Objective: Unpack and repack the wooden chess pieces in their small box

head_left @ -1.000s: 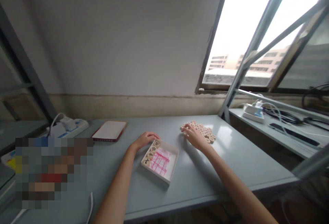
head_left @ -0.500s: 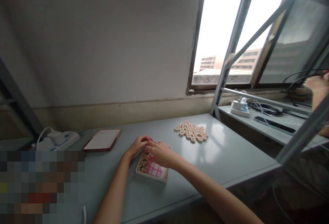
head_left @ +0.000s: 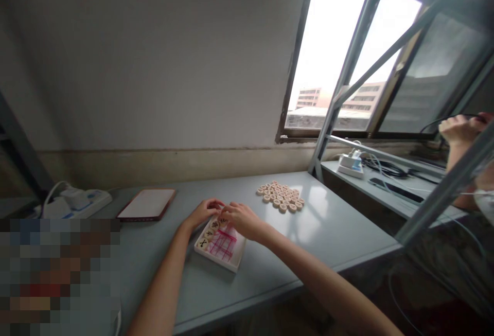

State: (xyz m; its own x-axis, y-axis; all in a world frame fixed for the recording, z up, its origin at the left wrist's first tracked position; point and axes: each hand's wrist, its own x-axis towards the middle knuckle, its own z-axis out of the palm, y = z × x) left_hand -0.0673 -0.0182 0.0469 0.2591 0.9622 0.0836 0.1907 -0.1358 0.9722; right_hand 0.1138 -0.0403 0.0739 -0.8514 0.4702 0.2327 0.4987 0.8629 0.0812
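Observation:
A shallow white box (head_left: 230,262) with a pink grid on its floor lies on the grey table (head_left: 316,233). A few round wooden discs (head_left: 207,236) with dark marks line its left side. My left hand (head_left: 201,211) curls over the box's far left corner. My right hand (head_left: 240,218) is over the far end of the box, fingers pinched at a disc beside the left fingertips. A heap of several wooden discs (head_left: 281,197) lies on the table further right.
A red-edged tablet (head_left: 147,204) and a white power strip (head_left: 75,201) lie at the table's back left. A second table on the right holds a charger (head_left: 350,163) and cables (head_left: 389,167). Another person's hand (head_left: 461,130) shows at the far right behind a metal strut.
My right hand left the heap of discs and came left to the far end of the white box, meeting my left hand. The view swung to the right.

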